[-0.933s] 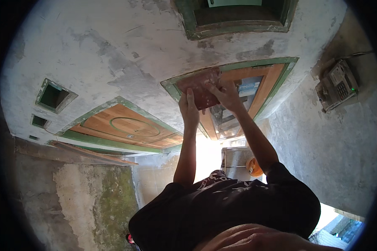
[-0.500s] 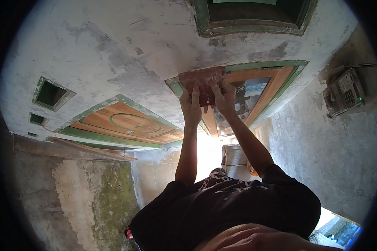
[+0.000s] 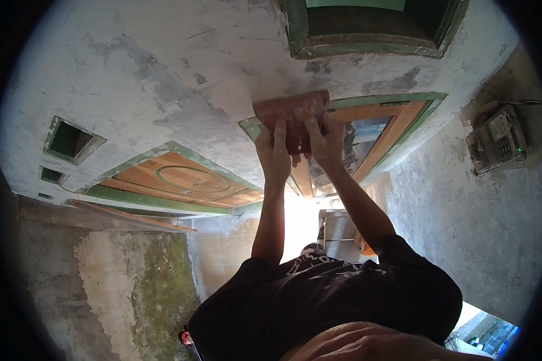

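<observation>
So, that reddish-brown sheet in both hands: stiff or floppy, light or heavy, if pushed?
The reddish-brown sheet likely flexes: its upper edge looks slightly bowed beyond the left hand and right hand. It seems light, being thin-looking. Pale specks on it hint at dust, which might make it slightly slippery.

One wide fisheye view looks down from the person's head, with the black cloth shirt (image 3: 325, 301) close beneath and the patchy grey-white plastered wall (image 3: 126, 90) ahead. The flat dark-red sheet (image 3: 294, 123) sits farther off, above the view's middle; toward the shadowed edges, distances seem hard to judge.
</observation>
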Motion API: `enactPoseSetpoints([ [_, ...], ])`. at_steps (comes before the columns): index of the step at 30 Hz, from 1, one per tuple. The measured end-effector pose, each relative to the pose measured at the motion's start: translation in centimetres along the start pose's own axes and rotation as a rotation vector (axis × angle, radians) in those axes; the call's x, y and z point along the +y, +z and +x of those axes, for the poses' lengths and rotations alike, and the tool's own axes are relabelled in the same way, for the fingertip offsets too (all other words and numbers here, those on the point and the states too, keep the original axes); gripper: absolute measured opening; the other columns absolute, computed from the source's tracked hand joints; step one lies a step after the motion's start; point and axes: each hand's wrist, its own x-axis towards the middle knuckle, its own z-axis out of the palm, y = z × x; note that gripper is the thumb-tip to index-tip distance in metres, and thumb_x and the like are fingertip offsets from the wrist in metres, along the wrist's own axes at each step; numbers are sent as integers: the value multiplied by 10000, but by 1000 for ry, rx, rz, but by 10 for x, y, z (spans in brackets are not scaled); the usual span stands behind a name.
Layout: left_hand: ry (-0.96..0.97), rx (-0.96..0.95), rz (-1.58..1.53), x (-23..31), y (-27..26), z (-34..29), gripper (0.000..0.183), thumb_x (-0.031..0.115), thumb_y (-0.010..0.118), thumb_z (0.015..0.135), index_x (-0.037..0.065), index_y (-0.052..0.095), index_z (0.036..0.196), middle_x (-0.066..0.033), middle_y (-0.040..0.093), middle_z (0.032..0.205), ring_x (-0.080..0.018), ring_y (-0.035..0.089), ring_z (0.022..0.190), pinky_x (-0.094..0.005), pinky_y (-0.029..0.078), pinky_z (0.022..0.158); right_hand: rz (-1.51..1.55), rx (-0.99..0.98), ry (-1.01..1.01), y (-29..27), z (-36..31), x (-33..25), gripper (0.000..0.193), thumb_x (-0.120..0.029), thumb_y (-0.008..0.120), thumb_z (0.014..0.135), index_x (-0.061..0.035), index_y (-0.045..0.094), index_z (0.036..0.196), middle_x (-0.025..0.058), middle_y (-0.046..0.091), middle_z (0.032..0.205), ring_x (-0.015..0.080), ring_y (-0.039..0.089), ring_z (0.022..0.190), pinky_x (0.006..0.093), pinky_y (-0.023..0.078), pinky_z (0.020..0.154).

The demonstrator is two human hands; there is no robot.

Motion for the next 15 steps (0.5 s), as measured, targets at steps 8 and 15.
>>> enactPoseSetpoints([
  [8, 6, -12, 25, 16, 6, 3, 237, 224, 473, 965, 3, 556, 940, -17, 529, 596, -55, 414, 369, -210, 267, 288, 156, -37, 40, 3, 2, -24, 319, -219, 573, 919, 22, 574, 709, 25, 521, 473, 67, 471, 360, 228, 319, 323],
  [15, 69, 1, 26, 46, 19, 19, 261, 217, 460, 967, -21, 546, 908, -40, 531, 555, -69, 422, 339, -213, 298, 291, 180, -60, 31, 11, 22, -56, 335, -223, 568, 921, 22, 563, 692, 39, 525, 476, 77, 468, 349, 231, 318, 309],
])
